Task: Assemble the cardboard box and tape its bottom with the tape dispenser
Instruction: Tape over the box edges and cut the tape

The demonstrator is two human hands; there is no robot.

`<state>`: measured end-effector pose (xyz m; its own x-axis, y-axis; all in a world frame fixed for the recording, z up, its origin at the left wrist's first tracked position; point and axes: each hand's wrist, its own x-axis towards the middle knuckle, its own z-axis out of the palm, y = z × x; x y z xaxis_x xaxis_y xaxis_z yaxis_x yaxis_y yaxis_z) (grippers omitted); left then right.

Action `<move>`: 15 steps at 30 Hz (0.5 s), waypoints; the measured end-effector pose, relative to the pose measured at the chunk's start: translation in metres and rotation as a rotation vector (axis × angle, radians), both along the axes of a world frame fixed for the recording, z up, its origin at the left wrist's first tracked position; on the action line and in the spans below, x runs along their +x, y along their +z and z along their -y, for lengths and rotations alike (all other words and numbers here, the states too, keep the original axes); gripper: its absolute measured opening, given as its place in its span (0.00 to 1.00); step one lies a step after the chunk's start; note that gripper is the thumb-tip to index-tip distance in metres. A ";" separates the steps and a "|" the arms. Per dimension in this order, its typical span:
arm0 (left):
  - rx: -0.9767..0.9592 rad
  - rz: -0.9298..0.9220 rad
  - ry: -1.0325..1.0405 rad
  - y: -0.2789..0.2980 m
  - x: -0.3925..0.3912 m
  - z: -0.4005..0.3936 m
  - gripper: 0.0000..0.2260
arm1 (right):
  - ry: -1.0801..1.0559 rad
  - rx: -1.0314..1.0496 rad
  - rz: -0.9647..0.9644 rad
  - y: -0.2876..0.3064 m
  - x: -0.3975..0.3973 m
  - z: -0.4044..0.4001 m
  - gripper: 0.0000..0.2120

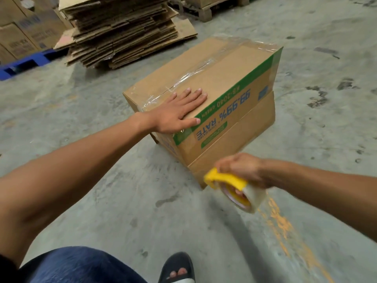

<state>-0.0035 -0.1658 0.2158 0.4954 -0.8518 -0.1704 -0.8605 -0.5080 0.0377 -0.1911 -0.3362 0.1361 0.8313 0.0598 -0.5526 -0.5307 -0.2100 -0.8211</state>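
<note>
On the concrete floor [142, 180], approx. centre of view, the cardboard box [230, 127] sits bottom-up: printed text on its side reads inverted, so the face on top is the bottom, turned up for taping access. Clear tape [195, 72] runs along the centre flap seam and wraps over the near and far edges; seam appears closed.

Left hand [179, 111]: flat, fingers straight, palm pressing the near corner of the top face. Probable function: hold flaps down, steady the box, smooth the tape end.

Right hand [242, 168]: curled round the yellow tape dispenser [230, 186], held off the box near its lower front corner, w/ roll facing down. No strip visibly links it to the box; blur prevents certainty. Likely clear of the work after a pass.

Ref.: stack of flattened cartons [122, 31] behind the box, i.e. supply within reach.

Status est.: taping mostly done.
</note>
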 end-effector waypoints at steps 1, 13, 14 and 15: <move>-0.002 -0.002 0.003 0.000 0.000 0.000 0.33 | 0.088 -0.102 -0.078 -0.012 -0.008 0.003 0.09; -0.008 0.275 0.144 -0.014 -0.039 -0.003 0.32 | 0.176 -0.041 -0.219 -0.033 0.006 0.017 0.14; -0.056 0.270 0.138 -0.017 -0.044 -0.007 0.32 | 0.175 -0.026 -0.223 -0.033 0.006 0.016 0.14; -0.112 0.259 0.140 -0.021 -0.048 -0.012 0.32 | 0.178 -0.017 -0.228 -0.035 0.005 0.016 0.14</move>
<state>-0.0519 -0.1536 0.1950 0.6242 -0.7783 0.0679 -0.7706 -0.6276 -0.1108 -0.1861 -0.3525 0.1008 0.6628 0.1832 -0.7261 -0.6546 -0.3291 -0.6806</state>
